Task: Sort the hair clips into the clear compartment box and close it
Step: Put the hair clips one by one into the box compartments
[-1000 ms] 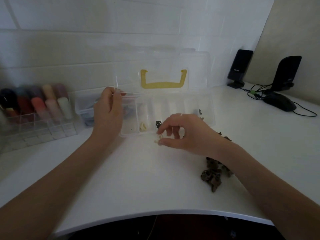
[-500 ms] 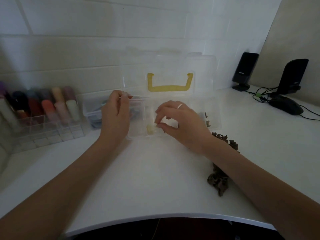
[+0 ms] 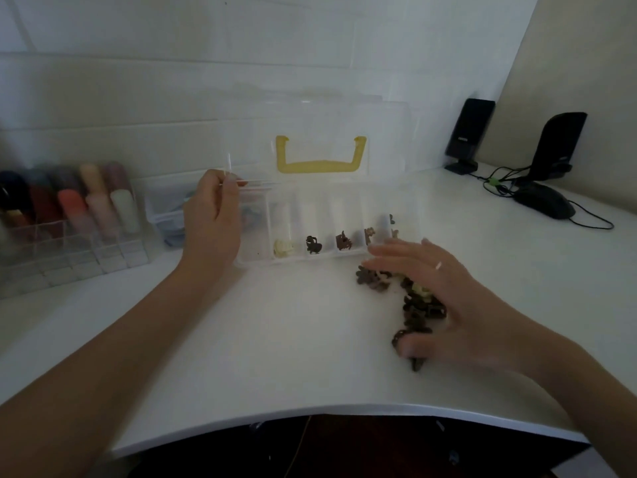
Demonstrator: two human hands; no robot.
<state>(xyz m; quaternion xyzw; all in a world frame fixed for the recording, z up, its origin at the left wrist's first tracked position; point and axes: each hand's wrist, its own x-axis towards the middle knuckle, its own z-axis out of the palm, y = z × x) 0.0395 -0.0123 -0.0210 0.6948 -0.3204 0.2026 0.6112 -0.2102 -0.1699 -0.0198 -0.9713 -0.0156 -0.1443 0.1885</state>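
The clear compartment box [image 3: 408,243] stands open on the white desk, its lid [image 3: 320,132] with a yellow handle [image 3: 320,165] upright at the back. Cream clips [image 3: 283,248] lie in one compartment, dark clips [image 3: 313,244] and brown clips [image 3: 343,242] in the ones to their right. My left hand [image 3: 213,215] grips the box's left end. My right hand [image 3: 444,298] hovers, fingers spread, over a pile of loose dark hair clips [image 3: 374,281] in front of the box's right end; whether it holds a clip I cannot tell.
A clear rack of coloured tubes [image 3: 69,215] stands at the left, with a small clear container [image 3: 162,208] beside it. Two black speakers [image 3: 467,136] and a black mouse [image 3: 546,201] with cables sit at the far right. The desk's front edge [image 3: 310,412] curves near me.
My right hand has left the box's cream-clip compartment and moved right and toward me onto the loose pile. The left hand has kept its hold on the box.
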